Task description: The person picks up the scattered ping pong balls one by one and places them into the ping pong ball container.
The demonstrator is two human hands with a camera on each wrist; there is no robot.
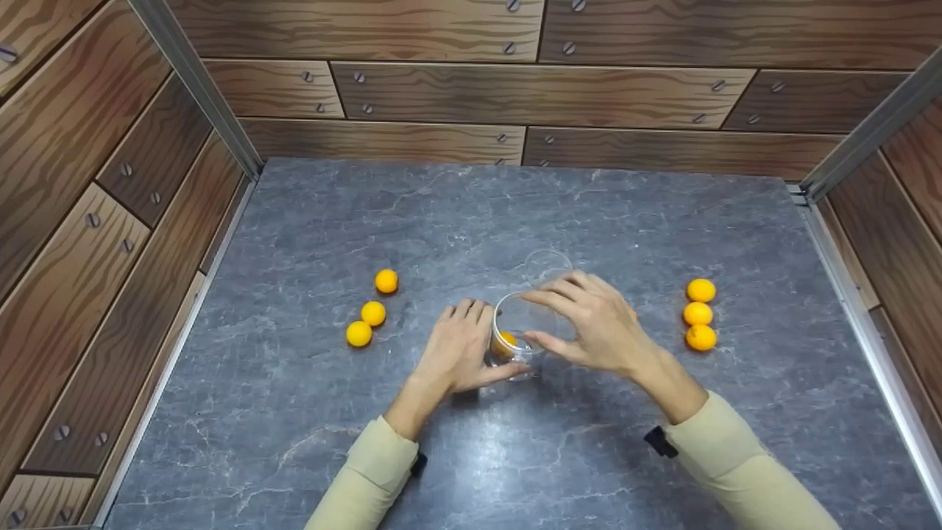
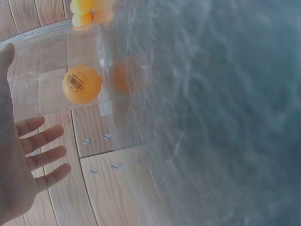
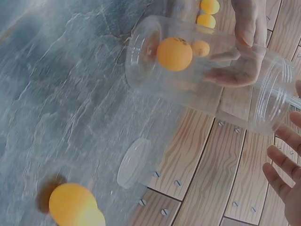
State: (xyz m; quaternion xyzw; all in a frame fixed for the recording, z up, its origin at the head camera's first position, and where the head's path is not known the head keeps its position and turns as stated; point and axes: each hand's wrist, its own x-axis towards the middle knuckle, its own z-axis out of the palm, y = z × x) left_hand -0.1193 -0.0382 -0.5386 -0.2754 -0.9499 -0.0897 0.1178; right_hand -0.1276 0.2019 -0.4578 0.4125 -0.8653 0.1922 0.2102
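A clear plastic jar (image 3: 207, 101) stands upright and uncapped on the table, with an orange ping-pong ball (image 2: 82, 84) at its bottom. My left hand (image 1: 462, 352) is at the jar's left side, its fingers extended and its thumb reaching across the front. Whether it presses on the wall I cannot tell. At the jar's mouth is my right hand (image 1: 600, 324), thumb and fingers spread apart around the right of the rim, holding nothing that I can see. Behind the jar a clear round lid (image 3: 134, 162) lies flat, partly hidden by the right hand in the head view.
To the left, three orange balls (image 1: 373, 313) lie in a slanting row. Three more balls (image 1: 698, 313) form a line on the right. Wood-patterned walls (image 1: 544, 96) with metal corner posts (image 1: 199, 81) bound the grey marbled table (image 1: 309, 221).
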